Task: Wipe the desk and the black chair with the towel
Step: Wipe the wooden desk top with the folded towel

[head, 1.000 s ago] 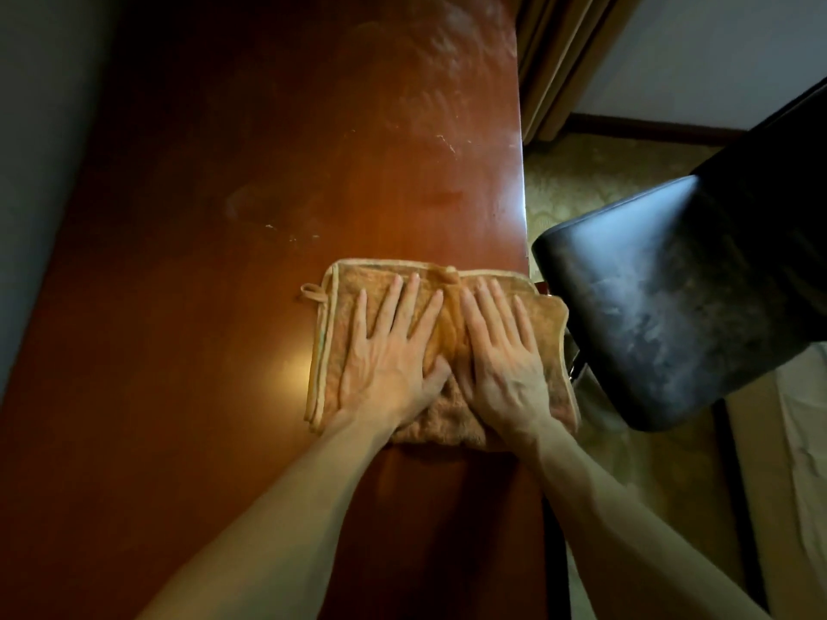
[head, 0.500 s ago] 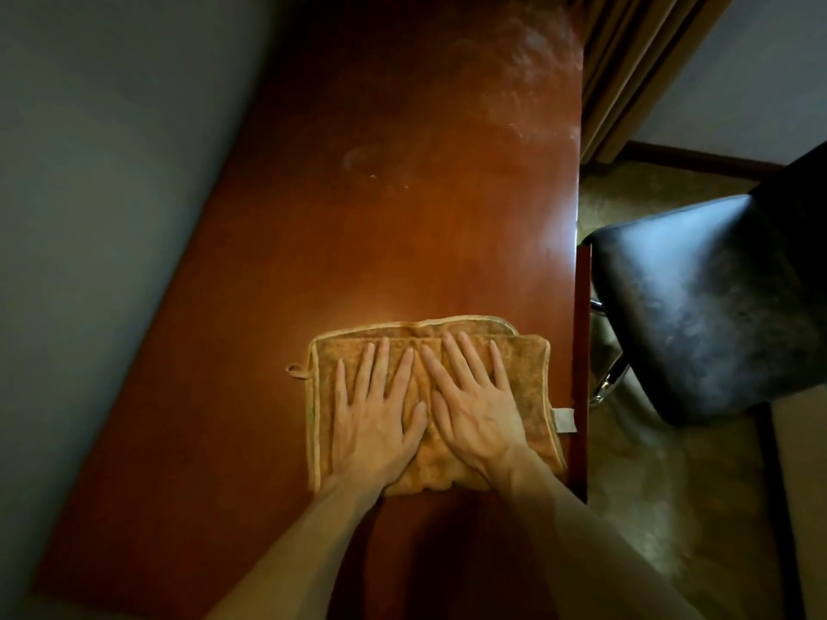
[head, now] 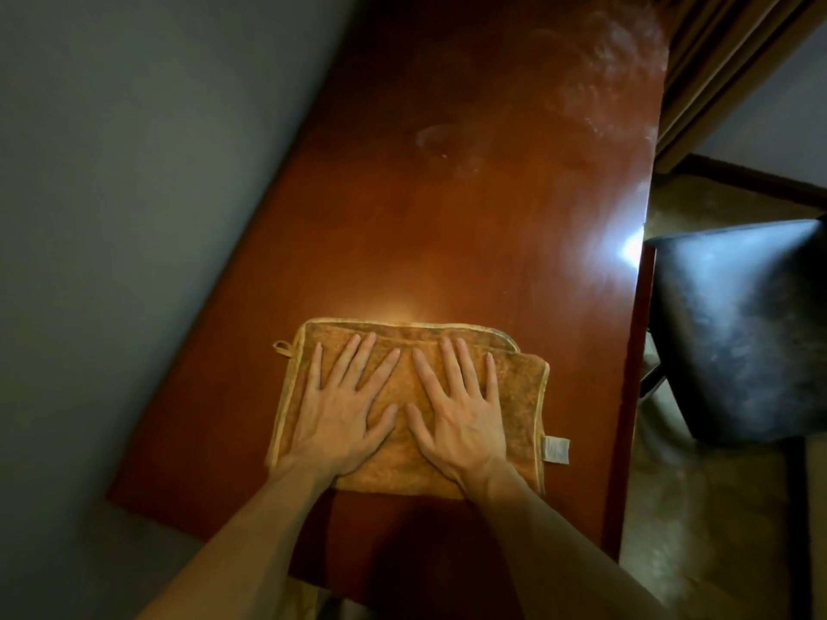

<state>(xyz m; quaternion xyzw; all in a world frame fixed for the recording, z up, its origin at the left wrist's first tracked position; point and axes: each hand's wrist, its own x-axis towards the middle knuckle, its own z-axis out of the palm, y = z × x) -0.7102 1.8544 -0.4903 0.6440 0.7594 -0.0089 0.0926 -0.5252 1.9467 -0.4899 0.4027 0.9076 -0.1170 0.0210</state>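
A folded orange towel with a pale hem and a white label lies flat on the reddish-brown desk, near its front end. My left hand presses on the towel's left half with fingers straight and spread. Beside it, my right hand presses flat on the right half, thumbs almost touching. The black chair stands to the right of the desk, its dusty padded seat close to the desk edge.
A grey wall runs along the desk's left side. Dusty smears mark the far end of the desk. Beige curtains hang at the top right. Patterned floor shows below the chair.
The towel and both flat hands have slid leftward and toward the desk's near end, away from the right edge. The view has shifted, so the chair now sits farther right.
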